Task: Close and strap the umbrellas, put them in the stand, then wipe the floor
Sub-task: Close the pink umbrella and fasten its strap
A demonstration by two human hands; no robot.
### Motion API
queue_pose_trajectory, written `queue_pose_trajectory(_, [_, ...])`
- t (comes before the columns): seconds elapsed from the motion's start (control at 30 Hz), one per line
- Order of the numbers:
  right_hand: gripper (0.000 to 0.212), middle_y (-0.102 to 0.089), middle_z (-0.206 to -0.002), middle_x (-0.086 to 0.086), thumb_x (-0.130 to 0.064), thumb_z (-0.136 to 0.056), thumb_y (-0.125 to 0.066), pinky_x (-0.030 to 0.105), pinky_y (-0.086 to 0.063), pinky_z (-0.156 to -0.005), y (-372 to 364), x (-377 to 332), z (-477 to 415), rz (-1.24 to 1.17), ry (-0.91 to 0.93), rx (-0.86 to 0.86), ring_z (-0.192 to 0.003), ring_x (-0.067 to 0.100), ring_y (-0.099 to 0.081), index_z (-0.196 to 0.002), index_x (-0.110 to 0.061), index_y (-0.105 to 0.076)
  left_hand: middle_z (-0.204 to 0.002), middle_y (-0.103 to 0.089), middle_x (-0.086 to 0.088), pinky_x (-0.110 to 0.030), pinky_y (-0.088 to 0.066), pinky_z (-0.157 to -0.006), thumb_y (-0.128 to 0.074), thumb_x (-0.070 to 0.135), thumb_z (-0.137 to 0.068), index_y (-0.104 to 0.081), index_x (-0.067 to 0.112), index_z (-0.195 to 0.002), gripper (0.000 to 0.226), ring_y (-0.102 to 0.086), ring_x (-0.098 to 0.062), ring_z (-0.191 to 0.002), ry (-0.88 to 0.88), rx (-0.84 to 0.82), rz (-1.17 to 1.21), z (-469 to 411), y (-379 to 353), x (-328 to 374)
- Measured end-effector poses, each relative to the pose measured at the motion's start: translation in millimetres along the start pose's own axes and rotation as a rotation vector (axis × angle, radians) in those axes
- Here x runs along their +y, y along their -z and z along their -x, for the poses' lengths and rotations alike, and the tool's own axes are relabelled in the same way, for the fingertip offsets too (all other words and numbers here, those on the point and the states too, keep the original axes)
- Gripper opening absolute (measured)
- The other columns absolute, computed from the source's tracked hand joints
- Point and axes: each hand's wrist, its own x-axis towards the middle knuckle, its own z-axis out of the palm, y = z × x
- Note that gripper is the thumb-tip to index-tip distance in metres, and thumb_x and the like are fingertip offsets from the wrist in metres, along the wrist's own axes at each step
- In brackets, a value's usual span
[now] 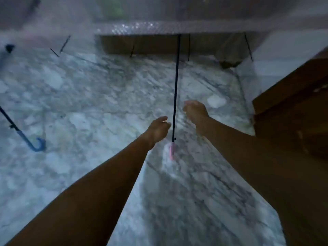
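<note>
An open see-through umbrella (134, 29) lies on its side on the marble floor (88, 107), its canopy filling the top of the view. Its black shaft (176, 89) runs down to a pink handle (171, 152) near the middle. My left hand (158, 130) is just left of the lower shaft, fingers curled, not clearly touching it. My right hand (195, 110) is to the right of the shaft, fingers loosely curled and holding nothing. A second umbrella with a blue hooked handle (36, 145) lies at the left edge. The picture is blurred.
Brown wooden furniture (292, 107) stands at the right. A brown wooden base (156, 45) shows behind the canopy at the back. A small dark object (9, 47) sits at the far left. Several thin black ribs (64, 44) of the canopy reach toward the floor.
</note>
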Motion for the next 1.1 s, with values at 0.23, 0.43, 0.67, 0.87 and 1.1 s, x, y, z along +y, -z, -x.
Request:
queue_pose_trajectory(0.23, [0.039,-0.054,-0.144,0.008,-0.007,-0.093,-0.063,0.029,-0.046,-0.095,15,-58,-18,0.064,0.242,-0.217,-0.129,0.025,-0.054,-0.129,-0.022,-0.062,-0.121,-0.060,-0.009,-0.027,-0.043,-0.076,-0.056,0.006,-0.098,-0.043,0.018,-0.147,0.052,-0.058,-0.018,-0.102,-0.118,-0.040,0.121,-18,-23,28])
queue_pose_trajectory(0.43, [0.026,-0.067,-0.087,0.014,0.002,-0.084,-0.071,0.046,-0.056,-0.089,43,-59,55,0.197,0.246,-0.366,-0.082,0.028,-0.065,-0.073,-0.018,-0.060,-0.079,-0.050,-0.008,-0.017,-0.044,-0.040,-0.047,0.004,-0.103,-0.048,0.008,-0.113,0.010,-0.050,-0.022,-0.063,0.033,-0.149,0.084,68,-22,51])
queue_pose_trajectory(0.67, [0.018,-0.067,-0.083,0.014,0.003,-0.078,-0.081,0.017,-0.050,-0.053,100,-116,189,0.060,0.024,-0.401,-0.065,0.015,-0.065,-0.086,-0.002,-0.065,-0.075,-0.057,-0.015,-0.031,-0.058,-0.052,-0.045,0.007,-0.104,-0.054,0.009,-0.086,0.020,-0.063,-0.025,-0.057,0.244,-0.306,0.087,215,2,115])
queue_pose_trajectory(0.87, [0.009,-0.075,-0.102,0.020,-0.006,-0.085,-0.075,0.020,-0.050,-0.063,155,-166,349,-0.050,-0.120,-0.323,-0.082,0.020,-0.069,-0.087,-0.011,-0.069,-0.077,-0.063,-0.020,-0.042,-0.063,-0.066,-0.051,0.006,-0.101,-0.054,0.003,-0.097,0.005,-0.067,-0.043,-0.081,0.281,-0.557,-0.085,371,35,194])
queue_pose_trajectory(1.1, [0.009,-0.064,-0.093,0.018,-0.004,-0.091,-0.067,0.030,-0.040,-0.069,196,-203,523,-0.347,-0.212,-0.150,-0.085,0.025,-0.052,-0.084,-0.009,-0.068,-0.081,-0.063,-0.018,-0.045,-0.062,-0.075,-0.043,0.004,-0.104,-0.050,0.002,-0.101,0.007,-0.072,-0.034,-0.073,0.386,-0.860,-0.406,505,54,278])
